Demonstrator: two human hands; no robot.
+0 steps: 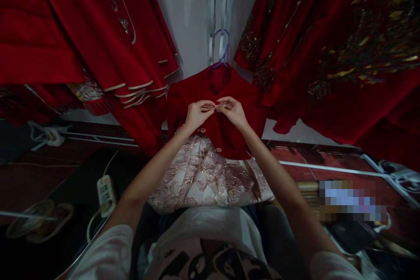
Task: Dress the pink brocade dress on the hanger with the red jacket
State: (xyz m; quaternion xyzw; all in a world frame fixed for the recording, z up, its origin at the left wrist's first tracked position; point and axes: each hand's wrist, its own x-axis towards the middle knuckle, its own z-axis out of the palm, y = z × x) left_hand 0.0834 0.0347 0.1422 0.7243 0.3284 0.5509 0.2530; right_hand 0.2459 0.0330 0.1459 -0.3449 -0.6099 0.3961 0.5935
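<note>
A red jacket (pixel 190 83) hangs in front of me on a purple hanger (pixel 225 48), its front edges partly apart lower down. At the upper front, just below the collar, my left hand (pixel 198 113) and my right hand (pixel 232 111) meet with fingertips pinched together. Both are closed on the jacket's front edge, where a small fastening shows between them; its details are too small to make out. Lower on the edges sit small ornate fasteners (pixel 218 150). Under the jacket hangs a pale pink and gold floral skirt (pixel 210 175), reaching to my lap.
Red garments with pale edging (pixel 131 65) hang at left, and red garments with gold embroidery (pixel 361 43) at right. Metal rails (pixel 216 8) run down the wall. A power strip (pixel 106 194) lies at lower left, and a white rack bar (pixel 328 167) crosses low at right.
</note>
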